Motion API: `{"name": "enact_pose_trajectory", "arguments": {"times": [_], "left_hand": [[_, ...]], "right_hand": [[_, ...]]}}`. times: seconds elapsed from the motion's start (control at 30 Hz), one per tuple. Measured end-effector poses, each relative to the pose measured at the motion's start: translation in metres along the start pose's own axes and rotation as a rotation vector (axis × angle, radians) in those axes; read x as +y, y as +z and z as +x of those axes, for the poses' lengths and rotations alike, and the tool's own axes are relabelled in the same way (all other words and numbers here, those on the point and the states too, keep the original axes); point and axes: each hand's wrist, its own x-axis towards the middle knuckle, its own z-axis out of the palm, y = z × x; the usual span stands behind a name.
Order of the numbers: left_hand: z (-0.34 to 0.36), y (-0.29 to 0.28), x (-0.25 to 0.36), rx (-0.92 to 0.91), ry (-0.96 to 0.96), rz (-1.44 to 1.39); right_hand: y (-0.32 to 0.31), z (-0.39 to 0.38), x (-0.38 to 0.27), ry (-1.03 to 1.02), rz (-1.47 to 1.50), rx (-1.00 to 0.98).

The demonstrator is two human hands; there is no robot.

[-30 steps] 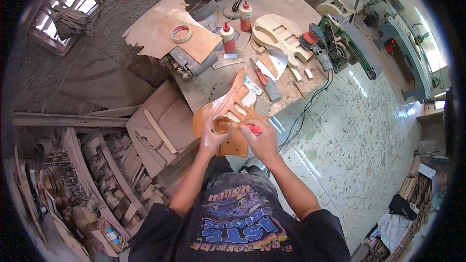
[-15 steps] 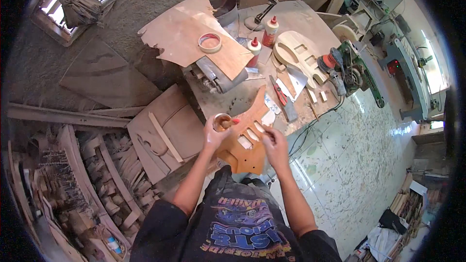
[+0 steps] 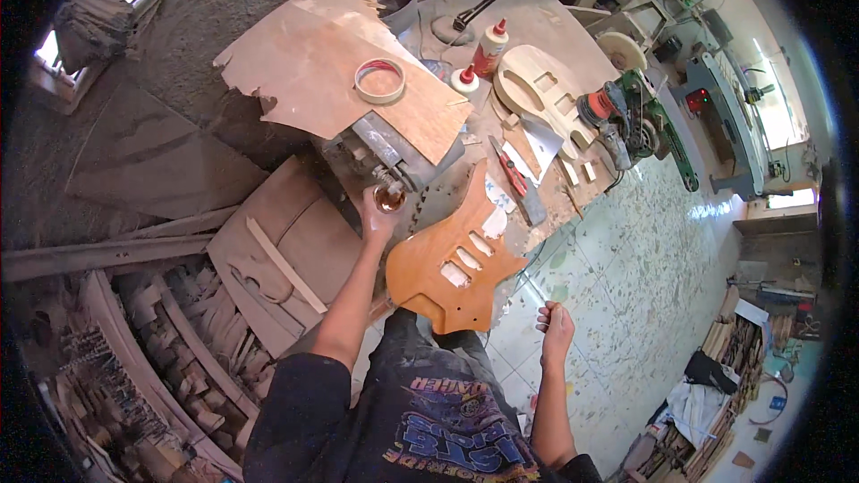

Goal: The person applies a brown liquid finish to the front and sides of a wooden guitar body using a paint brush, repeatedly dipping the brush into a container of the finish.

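An orange-brown electric guitar body [image 3: 425, 270] with several rectangular cutouts lies at the near end of the bench, in front of me. My left hand [image 3: 374, 225] is wrapped round a small clear cup [image 3: 390, 198] with amber liquid inside, held left of the guitar body, near the bench vise [image 3: 380, 143]. Off the body to the right, over the floor, my right hand [image 3: 557, 331] has its fingers curled together. Whether anything is inside that hand is hidden.
The bench holds a tape roll [image 3: 379, 80] on a thin wood sheet [image 3: 304, 58], glue bottles [image 3: 489, 46], a red utility knife [image 3: 513, 174], a pale unfinished guitar body [image 3: 541, 94] and a sander [image 3: 601, 107]. Wood scraps [image 3: 170, 376] lie lower left.
My left hand has carried the cup away from the guitar body, left toward the vise. My right hand has moved off the body, right and toward me. The view has shifted slightly.
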Motion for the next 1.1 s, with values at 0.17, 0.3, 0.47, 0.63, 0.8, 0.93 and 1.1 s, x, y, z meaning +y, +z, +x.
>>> {"name": "enact_pose_trajectory", "arguments": {"times": [0.17, 0.3, 0.47, 0.63, 0.8, 0.93, 1.1], "left_hand": [[0.004, 0.0, -0.006, -0.029, 0.047, 0.025], [0.003, 0.003, -0.015, -0.001, 0.069, -0.134], [-0.012, -0.006, -0.039, -0.018, 0.024, -0.324], [-0.091, -0.044, -0.006, 0.158, -0.173, -0.173], [-0.194, -0.075, 0.027, 0.154, -0.413, -0.408], [-0.245, -0.071, 0.048, 0.137, -0.839, -0.573], [-0.278, -0.037, 0.03, 0.214, -1.017, -0.615]], "right_hand": [[0.009, -0.003, 0.004, -0.006, -0.042, -0.016], [0.017, 0.002, 0.003, -0.031, -0.073, -0.029], [0.028, 0.022, 0.001, -0.046, -0.069, -0.082], [0.039, 0.065, 0.003, -0.006, -0.046, -0.106], [0.064, 0.139, 0.019, -0.273, -0.243, -0.212], [0.105, 0.181, -0.01, -0.158, -0.284, -0.36], [0.143, 0.232, -0.013, -0.453, -0.519, -0.415]]}}
